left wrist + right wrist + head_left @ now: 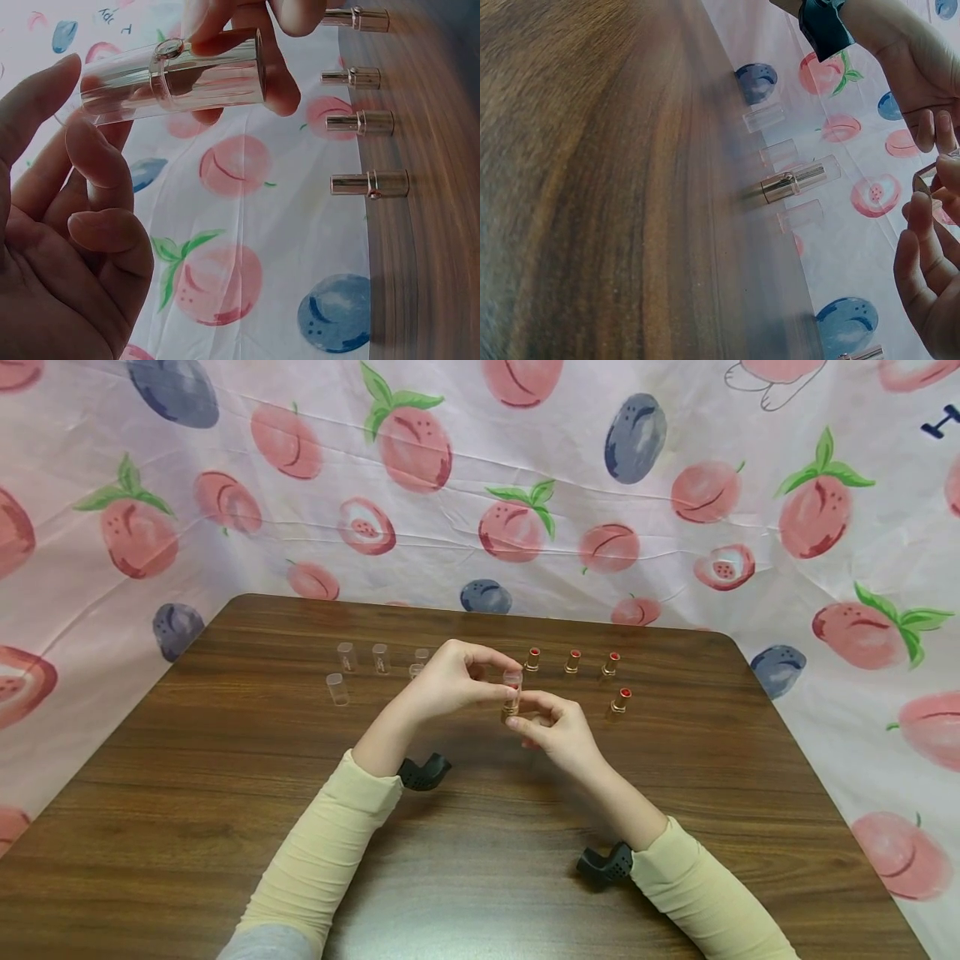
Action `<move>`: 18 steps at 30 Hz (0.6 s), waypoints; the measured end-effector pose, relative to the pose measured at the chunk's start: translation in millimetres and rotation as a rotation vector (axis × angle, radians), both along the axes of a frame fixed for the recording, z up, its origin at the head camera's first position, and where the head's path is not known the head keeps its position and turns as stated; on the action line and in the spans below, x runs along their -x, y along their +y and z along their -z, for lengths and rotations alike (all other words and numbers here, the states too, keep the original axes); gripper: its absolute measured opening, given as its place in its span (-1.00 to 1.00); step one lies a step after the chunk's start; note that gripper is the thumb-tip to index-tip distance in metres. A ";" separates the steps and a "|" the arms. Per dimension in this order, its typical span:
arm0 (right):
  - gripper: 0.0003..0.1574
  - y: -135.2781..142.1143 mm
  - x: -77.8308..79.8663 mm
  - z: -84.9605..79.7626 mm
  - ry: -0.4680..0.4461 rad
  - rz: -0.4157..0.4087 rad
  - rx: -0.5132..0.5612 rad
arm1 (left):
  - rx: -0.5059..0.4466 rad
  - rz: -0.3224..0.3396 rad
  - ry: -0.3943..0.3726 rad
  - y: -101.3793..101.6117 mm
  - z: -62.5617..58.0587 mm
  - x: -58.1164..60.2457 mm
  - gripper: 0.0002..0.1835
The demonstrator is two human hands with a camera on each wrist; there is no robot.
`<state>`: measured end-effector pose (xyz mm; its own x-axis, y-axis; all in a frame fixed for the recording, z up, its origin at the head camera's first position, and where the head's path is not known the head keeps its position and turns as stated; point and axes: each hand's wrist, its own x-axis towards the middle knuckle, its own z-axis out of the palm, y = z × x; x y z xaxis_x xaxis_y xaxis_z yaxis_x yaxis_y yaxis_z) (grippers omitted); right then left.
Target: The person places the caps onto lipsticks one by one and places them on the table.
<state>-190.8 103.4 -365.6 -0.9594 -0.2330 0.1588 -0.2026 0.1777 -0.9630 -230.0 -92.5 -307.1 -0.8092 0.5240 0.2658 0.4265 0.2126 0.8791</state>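
Note:
My left hand (453, 678) pinches a clear cap (513, 677) at the top of a gold lipstick (225, 73). The right hand (561, 728) grips that lipstick's gold base from the other side, thumb and fingertips around it. Up close in the left wrist view, the clear cap surrounds the upper part of the tube. Both hands are above the table, near its middle. In the right wrist view the right hand's fingers (911, 259) hide most of the lipstick.
Several uncapped red lipsticks (611, 664) stand upright at the back right of the wooden table (247, 760). Several clear caps (381, 658) stand at the back left. Among them is a capped gold lipstick (780, 187). A fruit-print cloth (555, 460) hangs behind the table.

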 end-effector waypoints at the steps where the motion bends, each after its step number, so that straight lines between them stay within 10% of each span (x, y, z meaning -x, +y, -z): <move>1: -0.60 0.0 0.1 0.3 0.000 -0.001 -0.007 | 0.002 0.001 0.003 -0.9 0.4 0.1 -0.73; 18: -0.61 7.7 -6.8 -11.3 -0.020 0.042 -0.042 | 0.038 -0.074 0.022 -33.5 3.1 -1.4 -0.74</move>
<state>-184.0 111.1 -354.4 -0.9714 -0.1984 0.1305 -0.1749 0.2261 -0.9583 -228.6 -126.0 -310.2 -0.8402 0.4731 0.2650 0.4277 0.2778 0.8601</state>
